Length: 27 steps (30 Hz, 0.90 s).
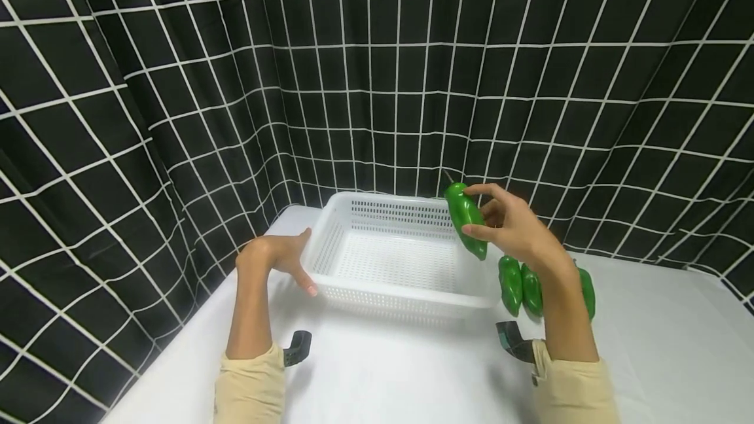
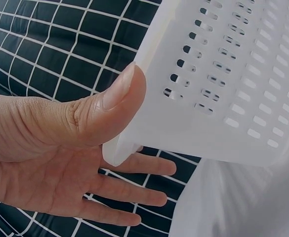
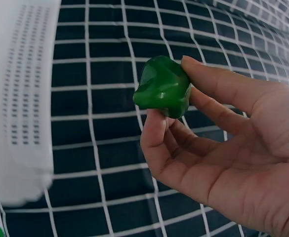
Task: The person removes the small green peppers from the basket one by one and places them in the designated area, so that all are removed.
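Above the right end of a white perforated plastic basket (image 1: 406, 292), my right hand (image 1: 518, 224) pinches a green pepper (image 1: 465, 218) between thumb and fingers. The pepper slants with its stem pointing up and away. In the right wrist view its lobed end (image 3: 164, 86) faces the camera. My left hand (image 1: 283, 257) rests at the basket's left end, fingers spread. From the left wrist view, the thumb lies against the basket's edge (image 2: 117, 145) and the other fingers extend straight behind it.
More green peppers (image 1: 510, 285) lie on the white-covered table (image 1: 660, 326) right of the basket, one (image 1: 587, 293) partly behind my right forearm. A black curtain (image 1: 412, 70) with a white grid stands behind and to the left. Dark wrist-camera mounts (image 1: 298, 347) stick out at both sleeves.
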Each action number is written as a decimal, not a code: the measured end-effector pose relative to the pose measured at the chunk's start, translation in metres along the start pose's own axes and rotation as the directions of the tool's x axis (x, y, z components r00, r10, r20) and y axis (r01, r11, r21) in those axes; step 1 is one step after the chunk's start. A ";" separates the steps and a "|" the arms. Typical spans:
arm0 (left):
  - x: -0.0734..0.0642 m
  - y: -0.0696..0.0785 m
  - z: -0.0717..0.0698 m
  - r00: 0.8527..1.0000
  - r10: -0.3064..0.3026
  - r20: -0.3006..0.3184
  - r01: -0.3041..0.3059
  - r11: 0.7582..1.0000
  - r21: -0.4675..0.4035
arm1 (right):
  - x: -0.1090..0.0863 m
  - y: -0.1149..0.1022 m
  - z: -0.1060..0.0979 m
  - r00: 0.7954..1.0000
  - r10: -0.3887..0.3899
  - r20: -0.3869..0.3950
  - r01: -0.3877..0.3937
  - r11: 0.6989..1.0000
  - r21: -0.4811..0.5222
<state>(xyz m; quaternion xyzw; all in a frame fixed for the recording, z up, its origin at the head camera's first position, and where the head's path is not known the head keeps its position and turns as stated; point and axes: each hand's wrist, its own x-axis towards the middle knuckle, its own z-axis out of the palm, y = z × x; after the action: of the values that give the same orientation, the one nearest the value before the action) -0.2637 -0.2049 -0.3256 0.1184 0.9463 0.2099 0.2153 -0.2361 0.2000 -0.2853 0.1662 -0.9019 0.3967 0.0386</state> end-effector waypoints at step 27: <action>-0.005 0.003 0.000 0.994 -0.111 -0.009 0.111 0.994 0.000 | -0.045 0.081 -0.074 0.939 0.277 -0.205 -0.300 0.949 -0.091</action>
<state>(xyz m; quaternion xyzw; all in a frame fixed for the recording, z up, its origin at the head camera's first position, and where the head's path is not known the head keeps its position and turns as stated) -0.2590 -0.2040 -0.3232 0.0647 0.9525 0.1980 0.2222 -0.2255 0.3169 -0.3005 -0.0094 -0.9311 0.3567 0.0759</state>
